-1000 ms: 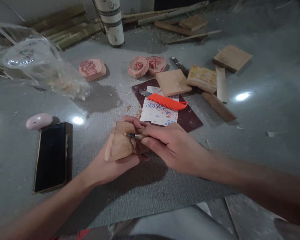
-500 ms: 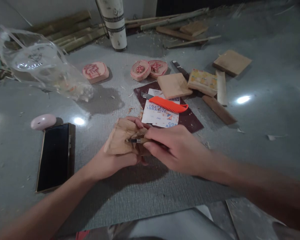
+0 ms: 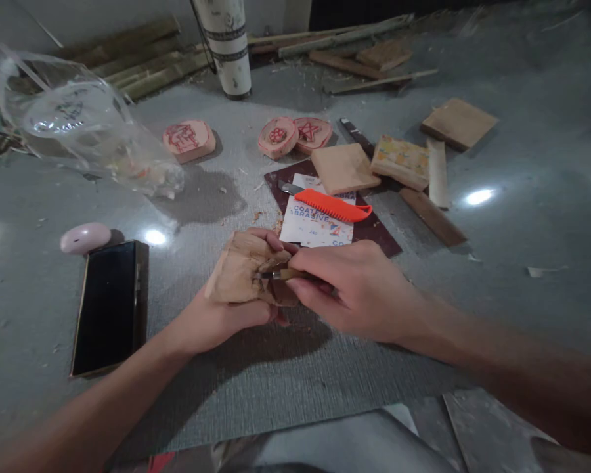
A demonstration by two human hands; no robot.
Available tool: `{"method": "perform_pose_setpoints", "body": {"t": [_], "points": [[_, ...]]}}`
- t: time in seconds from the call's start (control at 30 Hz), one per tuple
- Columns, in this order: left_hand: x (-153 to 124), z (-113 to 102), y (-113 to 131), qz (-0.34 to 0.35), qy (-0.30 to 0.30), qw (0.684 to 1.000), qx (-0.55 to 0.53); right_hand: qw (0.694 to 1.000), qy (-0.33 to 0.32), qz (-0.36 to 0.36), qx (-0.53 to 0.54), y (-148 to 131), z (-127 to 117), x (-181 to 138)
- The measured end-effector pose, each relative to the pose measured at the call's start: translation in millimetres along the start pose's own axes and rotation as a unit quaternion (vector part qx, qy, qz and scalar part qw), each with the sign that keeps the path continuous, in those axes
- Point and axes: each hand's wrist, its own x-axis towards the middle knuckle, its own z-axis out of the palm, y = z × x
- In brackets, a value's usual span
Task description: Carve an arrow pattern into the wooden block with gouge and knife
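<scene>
Since the earlier frames the small carving tool with a wooden handle and metal tip (image 3: 276, 274) has shifted slightly to the right across the pale, irregular block of carved wood (image 3: 237, 269), and the block has tilted a little flatter; the surroundings are unchanged.

The block is held just above the grey textured mat (image 3: 276, 374), in front of the person; the left hand (image 3: 217, 318) cups it from below, fingers curled closed around its lower edge and far side; the right hand (image 3: 357, 289) pinches the tool handle between thumb and fingers, with the metal tip touching the block's upper face.

Just beyond the hands lies a white sheet of coated abrasive paper (image 3: 315, 226) on a dark brown sheet (image 3: 374, 230); an orange toothed plastic tool (image 3: 332, 205) rests across the white sheet; a square pale wooden tile (image 3: 343, 167) sits at the far edge.

Further back stand three round wooden discs with red drawings (image 3: 188, 139); a clear plastic bag (image 3: 88, 131) lies to the far left.

Left of the hands: a black phone in a brown case (image 3: 107, 307), touching a pink oval object (image 3: 85, 237).
</scene>
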Motion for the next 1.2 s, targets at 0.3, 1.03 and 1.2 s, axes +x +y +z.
{"method": "perform_pose_setpoints", "body": {"t": [0.3,1.03,1.2], "points": [[0,4,4,0.014,0.016,0.998,0.059,1.000,-0.001,0.022,0.019,-3,-3,0],[3,10,9,0.020,0.016,0.996,0.089,0.999,-0.006,0.032,0.019,-6,-7,-1],[0,9,7,0.018,0.027,0.996,0.082,1.000,-0.007,0.019,0.011,-6,-5,-2]]}}
